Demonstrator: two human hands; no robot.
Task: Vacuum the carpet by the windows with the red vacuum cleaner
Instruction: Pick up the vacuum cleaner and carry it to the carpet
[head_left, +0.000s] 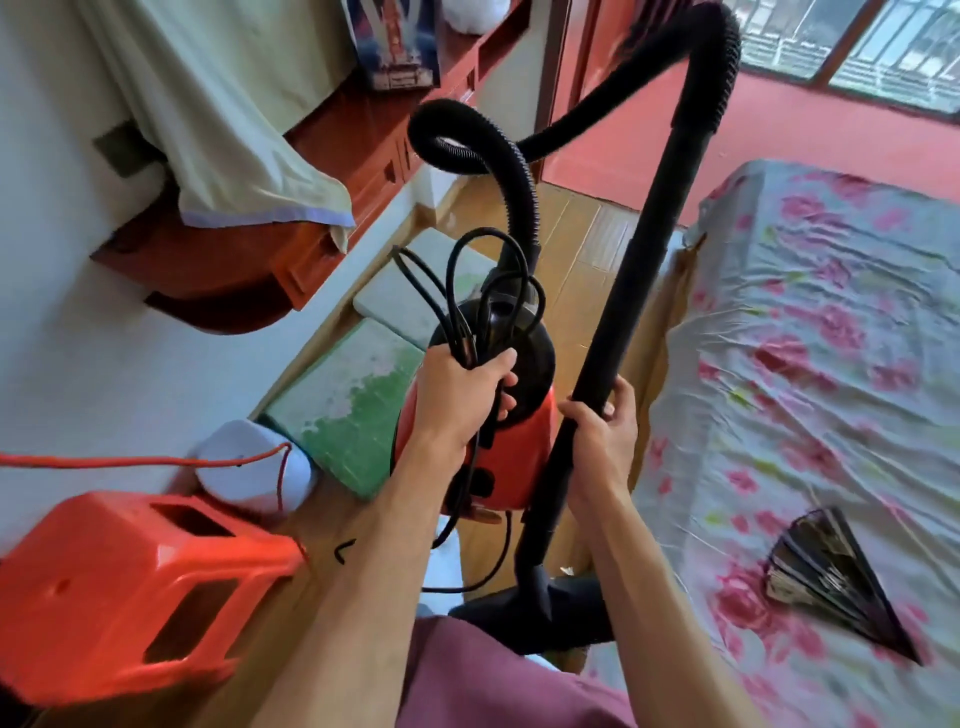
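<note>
Plainly, the red canister vacuum cleaner (511, 447) is hung above the wooden floor beside the bed, its bundled black cord (467, 306) clenched in the left hand (460, 397); the black rigid wand (639, 291) is wrapped by the right hand (602, 431). Loose loops could be snagged or trodden on — the red carpet (810, 124) is well apart.

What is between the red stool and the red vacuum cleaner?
In the head view, the left forearm crosses that gap between the red stool and the red vacuum cleaner; behind it lie a white bundle and a green pad.
</note>
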